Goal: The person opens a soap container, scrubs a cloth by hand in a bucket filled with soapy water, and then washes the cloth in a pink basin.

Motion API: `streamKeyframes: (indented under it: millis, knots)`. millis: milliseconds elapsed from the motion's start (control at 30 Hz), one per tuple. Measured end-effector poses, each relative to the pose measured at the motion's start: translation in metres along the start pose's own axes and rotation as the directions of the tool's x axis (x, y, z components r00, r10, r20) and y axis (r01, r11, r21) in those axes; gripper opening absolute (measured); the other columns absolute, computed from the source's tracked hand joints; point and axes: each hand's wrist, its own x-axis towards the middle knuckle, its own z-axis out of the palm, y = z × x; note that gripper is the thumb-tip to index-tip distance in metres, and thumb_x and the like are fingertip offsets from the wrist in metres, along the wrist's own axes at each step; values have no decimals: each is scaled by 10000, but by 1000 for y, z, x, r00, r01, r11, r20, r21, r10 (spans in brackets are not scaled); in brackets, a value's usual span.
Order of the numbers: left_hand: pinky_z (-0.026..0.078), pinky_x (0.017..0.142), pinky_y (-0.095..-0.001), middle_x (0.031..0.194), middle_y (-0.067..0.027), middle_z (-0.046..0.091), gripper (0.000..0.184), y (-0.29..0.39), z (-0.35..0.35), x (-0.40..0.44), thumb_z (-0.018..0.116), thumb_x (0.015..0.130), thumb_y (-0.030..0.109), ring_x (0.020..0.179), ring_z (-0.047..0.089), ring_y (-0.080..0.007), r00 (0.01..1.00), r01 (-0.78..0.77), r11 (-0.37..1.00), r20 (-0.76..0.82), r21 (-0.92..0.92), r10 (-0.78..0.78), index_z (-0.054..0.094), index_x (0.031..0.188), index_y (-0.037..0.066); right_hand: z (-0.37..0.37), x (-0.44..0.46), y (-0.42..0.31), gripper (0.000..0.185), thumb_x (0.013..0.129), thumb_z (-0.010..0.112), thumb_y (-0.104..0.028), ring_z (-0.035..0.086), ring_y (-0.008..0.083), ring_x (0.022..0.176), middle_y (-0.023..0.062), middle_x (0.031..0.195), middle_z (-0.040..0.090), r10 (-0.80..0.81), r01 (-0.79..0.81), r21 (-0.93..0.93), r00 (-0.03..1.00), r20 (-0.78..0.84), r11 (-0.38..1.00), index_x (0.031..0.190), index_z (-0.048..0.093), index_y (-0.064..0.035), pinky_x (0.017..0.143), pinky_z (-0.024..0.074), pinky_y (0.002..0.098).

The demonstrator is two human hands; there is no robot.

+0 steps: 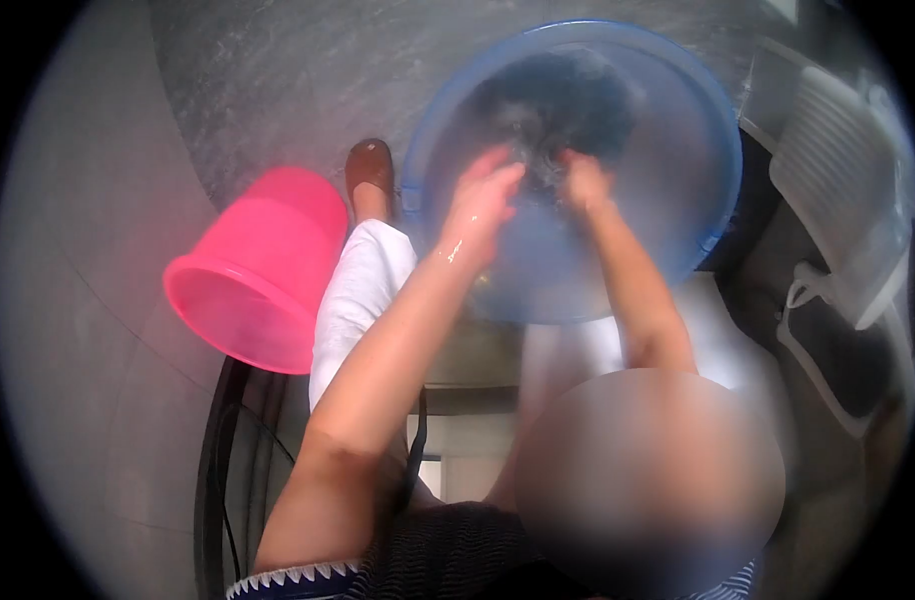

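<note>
A large round blue plastic basin [723,150] holds water, with a dark teal, cloth-like mass [578,95] lying in it. My left hand [485,200] is wet and over the near left part of the water, its fingers apart and no object visible in them. Beside the dark mass, my right hand [586,183] reaches down to the water with its fingertips at the splashing surface. Motion blurs those fingers, so their grip is unclear. Small splashes show between both hands.
Left of the basin, a bright pink bucket [268,225] lies tipped on the grey floor [268,90]. A brown shoe [370,165] stands between them. At the right are a pale ribbed washboard-like panel [828,150] and a white-rimmed dark item [838,350]. A blurred patch covers the lower right.
</note>
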Motion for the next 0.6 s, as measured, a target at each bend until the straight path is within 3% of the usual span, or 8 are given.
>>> streamKeyframes:
  millis: [67,200,233,300,400,467,567,600]
  knots:
    - [432,749,-376,1129,-93,481,620,-7,4,1,590,790,273,979,480,-231,999,36,998,37,-54,-34,306,1309,88,-25,-15,-4,371,656,537,-6,482,300,1011,104,979,578,4,3,80,996,-90,997,1006,558,-128,832,378,482]
    - [450,745,-569,1324,-229,250,659,-22,11,-12,597,782,365,1108,394,-403,968,252,926,86,-283,-237,294,1299,91,-75,-120,-39,364,611,525,61,492,315,932,111,906,577,-476,517,175,849,-231,838,940,571,-89,803,412,407]
    - [452,760,-555,1293,-212,347,566,-20,21,-22,561,804,397,1079,437,-421,946,314,900,16,-303,-325,389,1243,83,-89,-157,-45,358,591,519,79,494,318,903,113,869,573,-532,583,203,807,-255,787,911,572,-72,793,420,387]
    - [482,763,-435,943,-125,620,442,-76,23,11,470,855,416,829,602,-323,950,262,731,303,-629,-80,551,1058,32,-117,-222,-54,348,547,523,97,500,313,857,108,812,555,-620,655,179,754,-218,734,861,570,-45,774,425,390]
    - [486,758,-397,988,-140,602,425,-49,27,-42,482,858,387,847,602,-276,905,384,699,395,-603,-157,530,1092,35,-150,-290,-59,340,508,533,97,509,307,851,106,805,543,-681,696,228,716,-153,681,813,578,-46,755,435,385]
    - [484,762,-402,1018,-146,589,433,-47,26,-47,494,852,389,890,589,-266,893,349,723,446,-595,-64,517,1126,53,-182,-311,-68,343,497,539,98,513,302,859,103,812,545,-729,722,265,678,-91,639,804,584,-50,754,440,378]
    - [487,726,-440,1034,-150,579,455,-31,28,-123,523,827,419,958,558,-226,900,-83,838,320,-540,296,504,1126,76,-215,-344,-76,363,482,556,85,512,300,882,99,809,544,-777,746,292,629,-15,598,813,593,-59,760,445,377]
    - [468,792,-428,1057,-142,576,496,-33,25,-132,522,824,442,1012,521,-191,775,-309,804,356,-508,523,470,1155,76,-235,-346,-77,347,517,565,79,538,260,877,78,836,564,-793,748,304,608,43,590,827,604,-72,771,447,341]
